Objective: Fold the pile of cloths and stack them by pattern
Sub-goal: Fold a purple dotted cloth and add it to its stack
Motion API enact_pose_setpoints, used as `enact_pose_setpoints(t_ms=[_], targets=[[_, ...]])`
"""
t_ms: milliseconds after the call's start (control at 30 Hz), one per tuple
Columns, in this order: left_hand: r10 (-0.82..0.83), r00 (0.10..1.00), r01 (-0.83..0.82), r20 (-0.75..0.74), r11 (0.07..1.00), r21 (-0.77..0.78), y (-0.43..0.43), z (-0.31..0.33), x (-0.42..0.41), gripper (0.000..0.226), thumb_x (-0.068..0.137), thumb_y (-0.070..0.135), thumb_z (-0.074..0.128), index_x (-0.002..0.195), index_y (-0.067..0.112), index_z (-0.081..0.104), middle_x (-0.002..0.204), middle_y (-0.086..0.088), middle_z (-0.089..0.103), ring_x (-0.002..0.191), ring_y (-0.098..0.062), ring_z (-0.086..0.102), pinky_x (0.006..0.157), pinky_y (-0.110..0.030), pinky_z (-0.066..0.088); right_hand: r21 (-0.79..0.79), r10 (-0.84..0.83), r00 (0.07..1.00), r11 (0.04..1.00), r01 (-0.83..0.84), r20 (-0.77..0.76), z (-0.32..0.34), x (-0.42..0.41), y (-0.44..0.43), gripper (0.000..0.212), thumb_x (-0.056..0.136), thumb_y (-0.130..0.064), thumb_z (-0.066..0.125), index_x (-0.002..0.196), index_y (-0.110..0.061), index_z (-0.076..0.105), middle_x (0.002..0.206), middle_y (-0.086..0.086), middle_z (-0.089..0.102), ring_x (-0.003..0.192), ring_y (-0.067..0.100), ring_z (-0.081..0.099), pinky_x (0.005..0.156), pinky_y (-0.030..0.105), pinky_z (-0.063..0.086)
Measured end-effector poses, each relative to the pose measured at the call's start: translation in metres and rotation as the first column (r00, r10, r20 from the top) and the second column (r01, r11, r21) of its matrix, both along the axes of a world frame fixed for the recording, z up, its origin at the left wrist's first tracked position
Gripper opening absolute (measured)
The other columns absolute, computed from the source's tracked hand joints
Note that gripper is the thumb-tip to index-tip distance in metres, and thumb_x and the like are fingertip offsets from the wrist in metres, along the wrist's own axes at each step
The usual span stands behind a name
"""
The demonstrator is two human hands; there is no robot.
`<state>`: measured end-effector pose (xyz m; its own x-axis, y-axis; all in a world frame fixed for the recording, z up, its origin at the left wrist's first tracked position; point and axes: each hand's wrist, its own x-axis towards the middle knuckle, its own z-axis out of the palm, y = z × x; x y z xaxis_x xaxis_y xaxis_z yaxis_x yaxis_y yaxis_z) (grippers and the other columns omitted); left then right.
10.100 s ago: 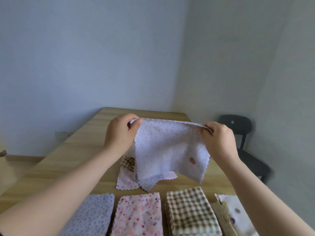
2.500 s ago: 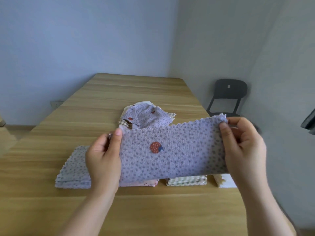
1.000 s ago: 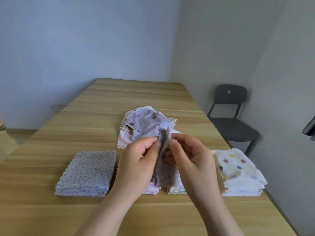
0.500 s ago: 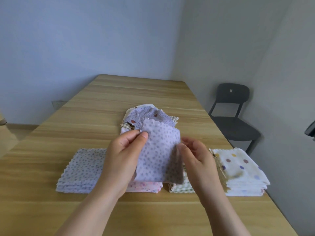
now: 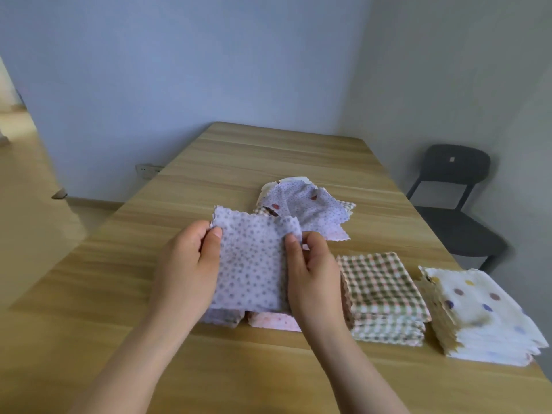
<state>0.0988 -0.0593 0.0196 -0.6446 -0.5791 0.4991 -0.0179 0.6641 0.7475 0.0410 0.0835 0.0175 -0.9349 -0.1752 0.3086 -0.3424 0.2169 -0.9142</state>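
Now | left hand (image 5: pixel 185 273) fingers pinching folded lilac cloth (image 5: pixel 251 264) | right hand (image 5: pixel 313 276) fingers pinching opposite edge

I see a light wooden desk (image 5: pixel 268 162) running toward a blue-grey wall (image 5: pixel 179 70), a dark chair (image 5: pixel 457 222) near its right edge, and a socket (image 5: pixel 148 170) low on that wall above wooden floor (image 5: pixel 27 174).

No readable text — the tag (image 5: pixel 452 158) on the chair (image 5: pixel 458 177) is blurred.
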Motion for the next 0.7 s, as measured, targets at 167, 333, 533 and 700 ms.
enact_pose_setpoints(t_ms=[167,333,533,700], targets=[[0.033,0.998,-0.037,0.048,0.996,0.086,-0.042,-0.012,-0.003,0.015,0.098,0.018,0.050,0.090,0.008,0.058,0.054,0.003,0.040,0.052,-0.013,0.035,0.051,-0.027,0.025,0.121,0.051,0.999,0.991,-0.051,-0.002,-0.014,-0.007,-0.041,0.015,0.101,-0.030,0.046,0.094,-0.018,0.051,0.051,-0.006,0.048,0.048,0.004,0.046,0.048,0.018,0.033],[0.026,0.988,-0.054,0.153,0.982,0.182,-0.067,-0.036,-0.016,0.023,0.098,0.021,0.049,0.113,0.009,0.061,0.057,0.008,0.044,0.052,-0.010,0.040,0.052,-0.028,0.029,0.251,0.035,0.999,0.967,-0.044,0.039,-0.025,-0.016,-0.060,0.019,0.101,-0.032,0.044,0.104,-0.015,0.052,0.071,-0.005,0.058,0.065,0.010,0.053,0.050,0.019,0.033],[0.035,0.945,-0.095,0.326,0.981,0.170,-0.077,-0.056,-0.012,0.031,0.099,0.025,0.047,0.126,0.012,0.057,0.083,-0.004,0.064,0.079,-0.025,0.058,0.064,-0.029,0.033,0.416,0.020,0.993,0.907,-0.067,0.116,-0.043,-0.019,-0.075,0.020,0.102,-0.029,0.044,0.109,-0.012,0.052,0.086,0.002,0.062,0.083,0.026,0.057,0.056,0.031,0.029],[0.031,0.925,-0.107,0.379,0.978,0.182,-0.079,-0.064,-0.007,0.033,0.099,0.026,0.048,0.131,0.019,0.050,0.084,0.011,0.058,0.069,-0.012,0.055,0.062,-0.031,0.037,0.480,0.006,0.993,0.875,-0.064,0.120,-0.056,-0.018,-0.078,0.020,0.101,-0.028,0.045,0.111,-0.012,0.052,0.089,0.004,0.062,0.089,0.028,0.062,0.061,0.031,0.036]])
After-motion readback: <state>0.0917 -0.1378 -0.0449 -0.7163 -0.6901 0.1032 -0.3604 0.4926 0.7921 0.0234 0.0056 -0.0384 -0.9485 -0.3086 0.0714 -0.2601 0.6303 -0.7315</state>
